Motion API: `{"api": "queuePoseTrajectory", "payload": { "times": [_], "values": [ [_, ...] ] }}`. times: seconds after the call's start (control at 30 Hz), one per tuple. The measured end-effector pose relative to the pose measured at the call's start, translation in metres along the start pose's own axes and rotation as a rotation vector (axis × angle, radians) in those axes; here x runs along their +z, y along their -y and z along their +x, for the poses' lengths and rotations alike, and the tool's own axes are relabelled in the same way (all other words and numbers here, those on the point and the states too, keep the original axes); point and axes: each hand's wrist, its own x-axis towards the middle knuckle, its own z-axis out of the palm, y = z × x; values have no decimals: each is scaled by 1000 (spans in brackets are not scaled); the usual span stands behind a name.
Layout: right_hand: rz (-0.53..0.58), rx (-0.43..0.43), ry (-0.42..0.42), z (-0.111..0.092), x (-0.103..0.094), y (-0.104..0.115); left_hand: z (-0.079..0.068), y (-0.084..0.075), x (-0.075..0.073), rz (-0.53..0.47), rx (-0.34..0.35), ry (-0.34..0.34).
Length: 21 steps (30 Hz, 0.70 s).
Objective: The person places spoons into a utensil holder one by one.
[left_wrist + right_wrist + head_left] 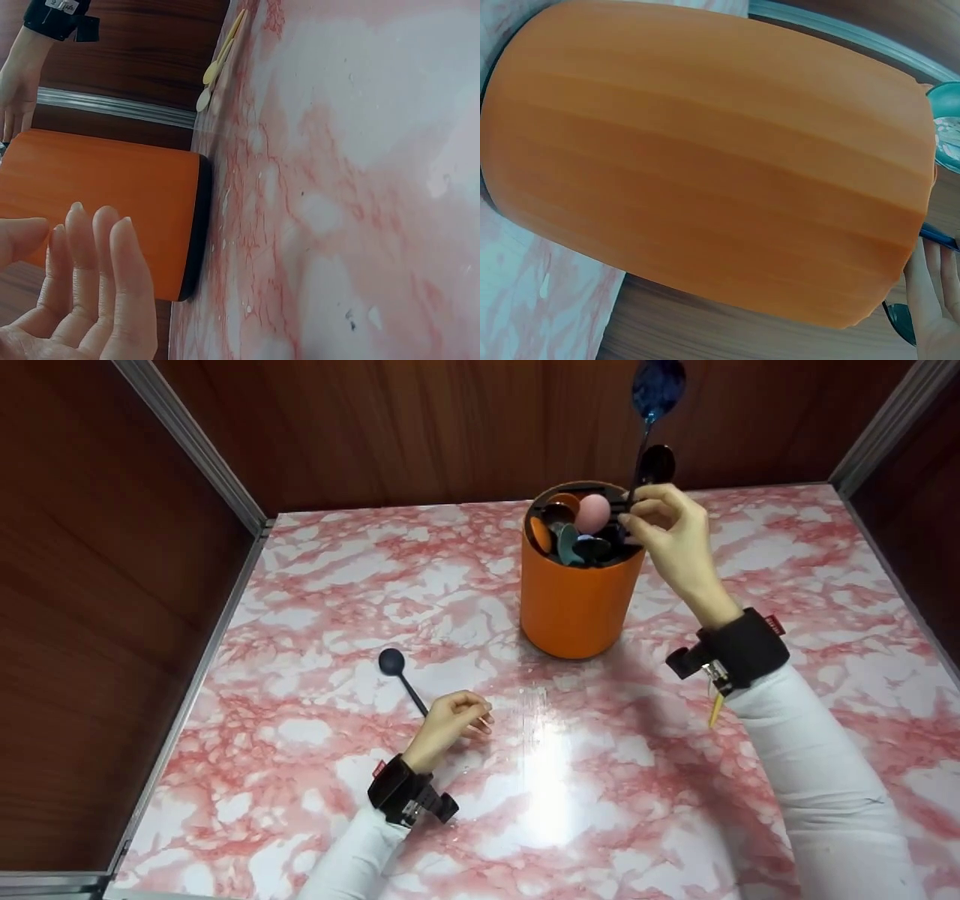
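Note:
My right hand (675,532) pinches the handle of a shiny blue spoon (658,390) at the right rim of an orange cylindrical utensil holder (577,604). The spoon stands upright, bowl up; its lower end is hidden at the holder's mouth. In the holder are a pink rounded utensil head (592,514), a teal spoon (568,544) and several others. A dark spoon bowl (658,463) shows behind my right fingers. My left hand (450,720) hangs with loosely bent fingers and holds nothing. Next to it lies a black spoon (391,661), its handle end hidden by that hand.
A yellow handle (716,709) shows beside the right wrist strap. In the left wrist view, a yellow spoon (211,73) and a paler spoon (203,100) lie on the marbled tabletop (352,187). Dark wood panels (375,435) border the table at the back and sides.

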Motion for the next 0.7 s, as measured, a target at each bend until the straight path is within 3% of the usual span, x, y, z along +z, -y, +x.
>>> {"api": "queuePoseTrajectory", "payload": {
  "times": [0.13, 0.4, 0.7],
  "values": [
    [-26, 4, 13, -4, 1, 3, 1, 1, 0, -2, -4, 1],
    [-68, -15, 20, 1, -2, -20, 0, 2, 1, 12, -22, 7],
    [-169, -27, 16, 2, -4, -21, 1, 1, 2, 9, -31, 12]
  ]
}}
